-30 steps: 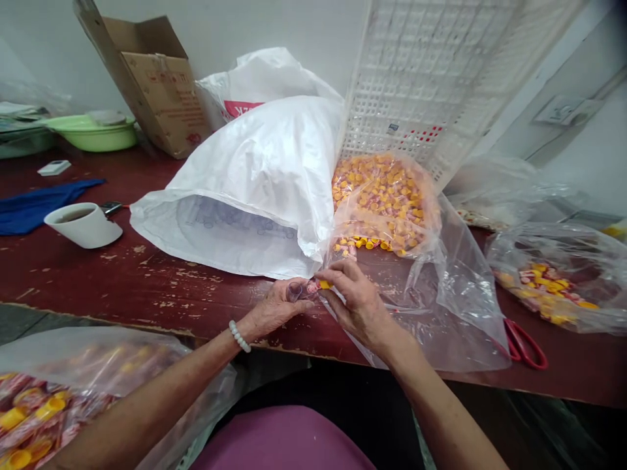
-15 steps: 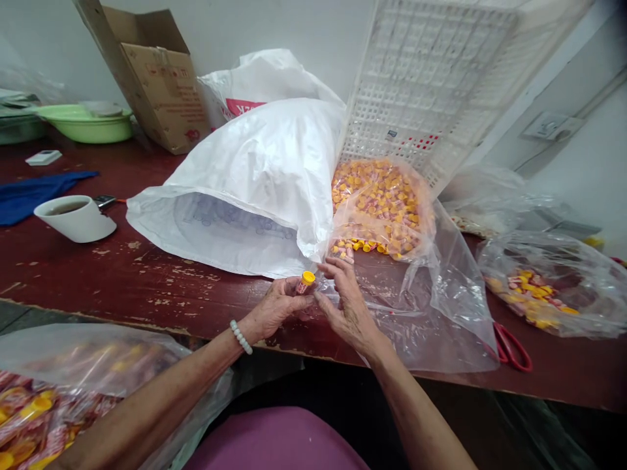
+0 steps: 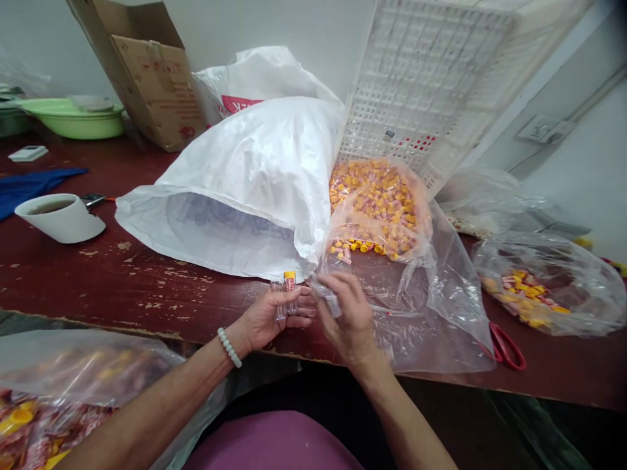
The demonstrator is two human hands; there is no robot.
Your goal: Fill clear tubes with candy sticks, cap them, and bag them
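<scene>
at far left, a plastic bag (image 3: 98, 346) of yellow-capped tubes (image 3: 17, 418) gapes below the table edge (image 3: 44, 281); the left forearm passes over it, so a low sweep could snag its film. the white cup (image 3: 78, 225) of dark liquid stands uncovered on the table, and a tug on the white sack (image 3: 255, 143) near it could spill it. the sack's mouth faces the person, so clear tubes lying inside could roll out if it were jostled. the left hand (image 3: 262, 320) is closed around clear tubes (image 3: 278, 307) and a yellow-capped tube (image 3: 290, 279), just in front of the sack; a loosened thumb could drop one. the right hand (image 3: 355, 320), close beside it, pinches a clear plastic piece (image 3: 327, 297), perhaps more tubes, though blur hides this; smooth plastic might slip. farther right, red-handled scissors (image 3: 512, 349) lie against a clear plastic sheet (image 3: 441, 339); dragging it could pull them along.
</scene>
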